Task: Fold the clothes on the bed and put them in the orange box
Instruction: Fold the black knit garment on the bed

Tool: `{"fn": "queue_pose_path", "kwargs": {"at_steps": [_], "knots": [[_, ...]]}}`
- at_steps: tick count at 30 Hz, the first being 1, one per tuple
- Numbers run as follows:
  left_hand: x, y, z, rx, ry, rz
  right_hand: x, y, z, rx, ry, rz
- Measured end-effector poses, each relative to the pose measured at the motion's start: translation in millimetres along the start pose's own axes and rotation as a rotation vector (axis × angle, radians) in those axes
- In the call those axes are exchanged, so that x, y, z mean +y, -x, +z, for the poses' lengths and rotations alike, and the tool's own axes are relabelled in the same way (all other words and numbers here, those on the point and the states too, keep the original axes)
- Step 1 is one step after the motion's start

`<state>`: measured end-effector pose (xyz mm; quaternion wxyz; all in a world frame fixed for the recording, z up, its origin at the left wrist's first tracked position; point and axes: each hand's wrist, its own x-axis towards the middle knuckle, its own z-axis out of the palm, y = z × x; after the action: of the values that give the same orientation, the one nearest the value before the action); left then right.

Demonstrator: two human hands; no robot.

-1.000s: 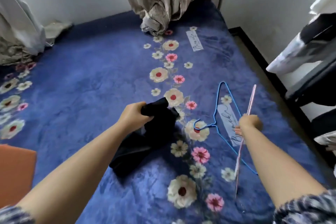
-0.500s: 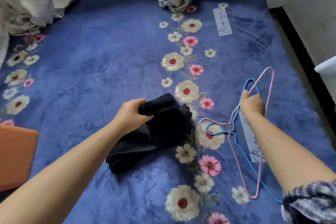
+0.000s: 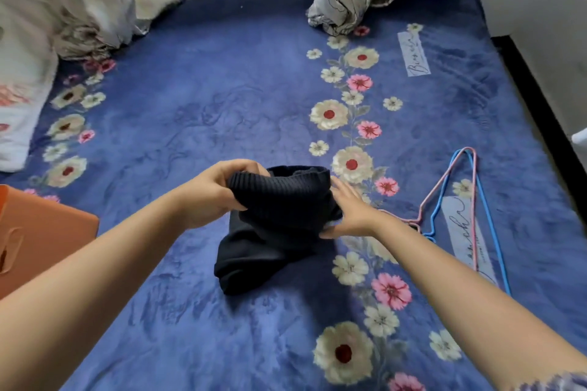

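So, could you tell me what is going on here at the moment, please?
A person is working on a dark knitted garment on a bed covered by a blue floral blanket. The left hand has a grip on its ribbed edge and lifts it, while the right hand lies against the garment's right side with straight fingers. A pink hanger and a blue hanger lie on the blanket to the right. The orange box sits at the left edge; the garment is not in it yet.

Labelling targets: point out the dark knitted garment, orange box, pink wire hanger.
dark knitted garment [image 3: 279, 200], head view, ribbed upper fold
orange box [image 3: 47, 232], head view, near side wall
pink wire hanger [image 3: 473, 200], head view, long straight bar
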<state>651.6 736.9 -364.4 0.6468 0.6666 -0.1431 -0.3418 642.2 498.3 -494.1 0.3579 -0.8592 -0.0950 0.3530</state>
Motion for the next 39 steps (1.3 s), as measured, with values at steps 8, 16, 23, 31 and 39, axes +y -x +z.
{"fn": "queue_pose_path", "kwargs": {"at_steps": [8, 16, 23, 31, 39], "knots": [[67.0, 98.8, -79.5, 0.285, 0.039, 0.246, -144.3, 50.0, -11.4, 0.19, -0.625, -0.134], [112.5, 164.3, -103.6, 0.291, -0.48, 0.619, -251.7, 97.3, 7.3, 0.06, -0.434, -0.212], [149.6, 198.8, -115.4, 0.047, -0.425, 0.478, -298.3, 104.8, 26.8, 0.25, -0.72, -0.416], [175.9, 205.2, -129.2, 0.489, -0.04, 0.486, -340.1, 134.1, 0.9, 0.599, -0.864, -0.584], [98.8, 170.7, -81.3, 0.148, -0.14, -0.113, -365.8, 148.7, -16.6, 0.778, -1.006, -0.619]]}}
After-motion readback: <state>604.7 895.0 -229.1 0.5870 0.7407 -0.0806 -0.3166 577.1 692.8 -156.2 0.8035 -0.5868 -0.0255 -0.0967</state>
